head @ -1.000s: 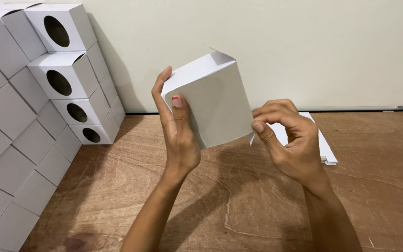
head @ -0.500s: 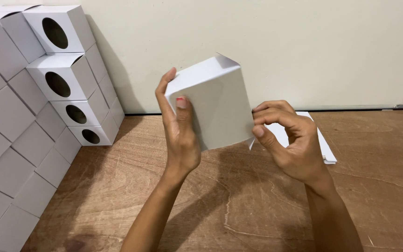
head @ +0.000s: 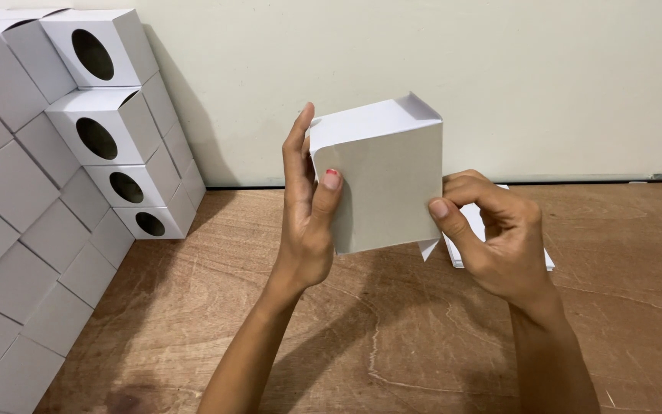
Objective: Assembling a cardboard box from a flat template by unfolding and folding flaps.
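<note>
Both hands: clamped on one grey-white carton [head: 385,180], held upright between them
Left hand [head: 308,222]: grips left edge
Right hand [head: 496,234]: pinches lower right corner flap

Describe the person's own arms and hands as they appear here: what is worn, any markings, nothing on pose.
Both forearms are bare up to the picture's lower edge; no sleeves, watch, bracelets or gloves show. The left hand has a red-painted thumbnail, the only marking visible. The right hand shows no rings on the fingers in view, and its thumbnail looks unpainted.
</note>
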